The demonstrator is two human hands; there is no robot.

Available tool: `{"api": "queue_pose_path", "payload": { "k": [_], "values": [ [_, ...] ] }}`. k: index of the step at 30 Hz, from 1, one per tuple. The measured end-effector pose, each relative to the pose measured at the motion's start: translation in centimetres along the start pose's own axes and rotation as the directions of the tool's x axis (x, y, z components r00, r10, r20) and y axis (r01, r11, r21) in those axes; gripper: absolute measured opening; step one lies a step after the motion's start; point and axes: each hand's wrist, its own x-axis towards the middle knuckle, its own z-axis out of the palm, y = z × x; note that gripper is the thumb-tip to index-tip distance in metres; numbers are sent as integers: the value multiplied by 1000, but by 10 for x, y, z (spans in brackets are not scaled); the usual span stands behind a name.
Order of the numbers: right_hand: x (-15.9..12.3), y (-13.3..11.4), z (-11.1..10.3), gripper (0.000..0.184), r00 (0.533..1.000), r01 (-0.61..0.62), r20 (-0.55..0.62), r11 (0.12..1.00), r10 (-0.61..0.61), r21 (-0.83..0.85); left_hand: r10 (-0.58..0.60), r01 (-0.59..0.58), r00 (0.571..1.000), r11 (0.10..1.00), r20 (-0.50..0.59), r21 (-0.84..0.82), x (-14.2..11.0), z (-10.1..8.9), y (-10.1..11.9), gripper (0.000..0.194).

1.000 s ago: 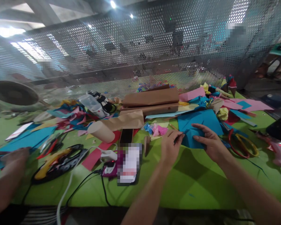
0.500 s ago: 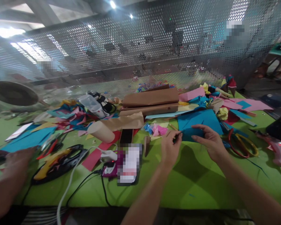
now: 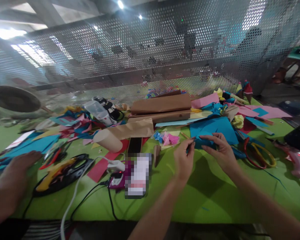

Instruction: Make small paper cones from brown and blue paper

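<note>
Two bare hands, the left hand (image 3: 183, 159) and the right hand (image 3: 222, 151), grasp one small piece of bright blue folded paper (image 3: 204, 142) between their fingertips, just in front of a flat blue paper sheet (image 3: 212, 126), on its near side. The left pinches one end (what lies deeper inside its curled fingers is too dark to tell), while the right holds the other end between thumb and fingers. Whether the folded piece touches the sheet cannot be told.

Right of the sheet lie red-and-yellow-handled scissors (image 3: 258, 154) and, farther right, a pink gun-shaped plastic tool (image 3: 299, 163). Left of the sheet, on the green worktop (image 3: 210, 206), are some crumpled pink and blue bits (image 3: 168, 138), with a small brown paper cone (image 3: 156, 155) lower and a smartphone with a blurred screen (image 3: 138, 175) farther left. A cream paper cylinder (image 3: 107, 140) lies well left of the sheet, and folded brown paper (image 3: 162, 104) lies behind it, to the left. Far left of the sheet, another person's hand (image 3: 22, 163) rests by other blue paper (image 3: 41, 145).
</note>
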Motion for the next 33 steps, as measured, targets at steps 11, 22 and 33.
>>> {"api": "queue_pose_path", "payload": {
  "k": [11, 22, 33],
  "values": [
    [-2, -9, 0, 19, 947, 274, -86, 917, -310, -289, 98, -98, 995, 995, 6, 19, -5, 4, 2, 21],
    [-5, -6, 0, 6, 929, 301, -83, 865, -361, -401, 121, -121, 991, 993, 60, -1, -5, 3, 5, 29],
    [-6, -9, 0, 8, 926, 311, -52, 834, -374, -456, 83, -87, 989, 996, 119, 26, -7, 4, 4, 35]
  ]
}}
